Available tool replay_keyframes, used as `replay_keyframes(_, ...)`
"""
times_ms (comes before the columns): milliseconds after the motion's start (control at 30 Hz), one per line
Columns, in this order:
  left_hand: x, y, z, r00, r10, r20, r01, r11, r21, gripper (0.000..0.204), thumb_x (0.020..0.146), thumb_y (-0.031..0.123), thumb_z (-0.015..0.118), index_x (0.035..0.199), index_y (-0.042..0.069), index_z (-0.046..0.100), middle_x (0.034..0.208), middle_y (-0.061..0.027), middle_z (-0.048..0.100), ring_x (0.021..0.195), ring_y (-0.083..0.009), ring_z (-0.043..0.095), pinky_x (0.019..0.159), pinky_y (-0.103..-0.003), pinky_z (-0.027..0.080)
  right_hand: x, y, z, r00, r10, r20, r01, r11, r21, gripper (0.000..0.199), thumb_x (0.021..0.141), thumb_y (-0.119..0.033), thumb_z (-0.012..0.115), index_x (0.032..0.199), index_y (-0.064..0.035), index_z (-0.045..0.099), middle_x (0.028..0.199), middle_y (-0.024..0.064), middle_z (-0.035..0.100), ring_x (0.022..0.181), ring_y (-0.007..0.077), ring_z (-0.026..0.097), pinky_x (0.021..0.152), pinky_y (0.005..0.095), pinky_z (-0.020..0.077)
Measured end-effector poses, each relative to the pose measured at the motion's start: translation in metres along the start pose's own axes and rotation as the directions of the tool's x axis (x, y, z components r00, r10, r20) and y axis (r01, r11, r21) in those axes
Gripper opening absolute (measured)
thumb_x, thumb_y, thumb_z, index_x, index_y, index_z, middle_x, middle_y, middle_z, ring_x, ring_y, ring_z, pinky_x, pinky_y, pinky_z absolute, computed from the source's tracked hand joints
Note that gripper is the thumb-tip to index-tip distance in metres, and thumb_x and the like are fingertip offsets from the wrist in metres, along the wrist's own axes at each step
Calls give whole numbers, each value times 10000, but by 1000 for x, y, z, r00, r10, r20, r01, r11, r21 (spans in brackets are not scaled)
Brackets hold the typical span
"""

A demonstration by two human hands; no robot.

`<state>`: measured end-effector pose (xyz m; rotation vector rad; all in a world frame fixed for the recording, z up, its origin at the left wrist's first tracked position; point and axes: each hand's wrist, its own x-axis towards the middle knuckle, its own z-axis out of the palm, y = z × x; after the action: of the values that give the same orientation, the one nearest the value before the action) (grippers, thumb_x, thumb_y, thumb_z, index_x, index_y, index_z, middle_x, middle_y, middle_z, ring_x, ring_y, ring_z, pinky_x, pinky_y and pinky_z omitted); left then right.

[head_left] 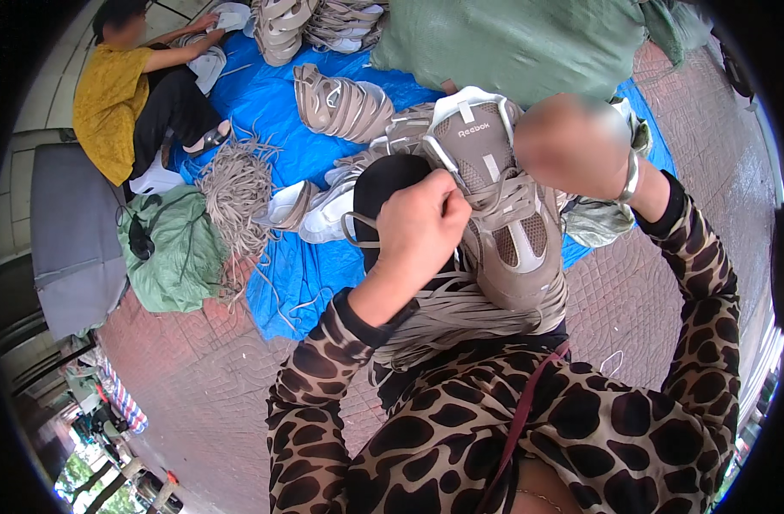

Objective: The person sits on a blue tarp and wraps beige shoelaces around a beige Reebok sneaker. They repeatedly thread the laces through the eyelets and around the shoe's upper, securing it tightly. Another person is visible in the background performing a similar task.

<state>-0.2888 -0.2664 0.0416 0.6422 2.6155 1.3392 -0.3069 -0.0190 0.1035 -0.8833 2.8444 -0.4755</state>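
Observation:
A beige and white sneaker (499, 214) rests on my lap, toe toward me, atop a bundle of beige shoelaces (460, 313). My left hand (422, 218) is closed on a lace at the shoe's left side, pinching it near the eyelets. My right hand (572, 146) is blurred and sits at the shoe's upper right by the tongue; its grip is not clear. A bracelet is on the right wrist.
A blue tarp (289, 146) holds piles of sneakers (341, 107) and a heap of loose laces (238, 193). Another person in a yellow shirt (109, 107) sits at the upper left. Green sacks (173, 248) lie left and at the top. The ground is brick paving (195, 377).

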Motion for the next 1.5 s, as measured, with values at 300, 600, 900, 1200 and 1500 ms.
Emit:
replay_keyframes(300, 32, 4, -46, 850, 444, 282, -526, 733, 431, 203, 759, 239, 754, 920, 150, 668, 937, 2, 607, 1015, -237, 566, 961, -435, 308, 20, 27, -16, 929, -369, 24, 368, 929, 38, 243, 625, -117, 808, 784, -102, 624, 869, 17, 558, 1046, 265, 524, 908, 389, 384)
replay_keyframes(600, 42, 1, -26, 911, 167, 377, -266, 937, 228, 98, 756, 190, 717, 724, 102, 690, 771, -40, 610, 755, -231, 561, 763, -394, 389, 15, 28, 22, 974, -15, 227, -6, 996, 92, 88, 725, -178, 657, 675, -106, 659, 852, 22, 607, 995, 265, 522, 835, 436, 383)
replay_keyframes(900, 51, 0, -29, 992, -127, -2, 114, 890, -442, 47, 808, 43, 702, 781, 67, 671, 739, 38, 579, 651, -65, 551, 575, -262, 436, 102, 47, -14, 906, 370, -205, 53, 383, 922, 89, 976, -135, 543, 929, -70, 583, 910, 40, 677, 577, 79, 538, 524, 234, 460)
replay_keyframes(1200, 119, 6, -52, 980, -35, -196, -69, 864, -499, 249, 951, 199, 654, 1098, 8, 589, 1057, -55, 619, 617, -38, 521, 533, -197, 410, 130, 19, -12, 959, 273, 77, -154, 271, 950, 239, 1022, -250, 473, 1065, -37, 571, 839, 101, 683, 507, 106, 568, 409, 256, 459)
replay_keyframes(1500, 154, 5, -65, 999, 37, 7, -16, 575, -818, 279, 1059, 251, 450, 1085, 12, 593, 884, -55, 605, 587, -63, 422, 518, -216, 364, 166, 87, -67, 827, 548, -123, 288, -226, 931, 208, 1046, -183, 389, 998, -29, 520, 803, 71, 625, 680, 192, 618, 705, 352, 564)
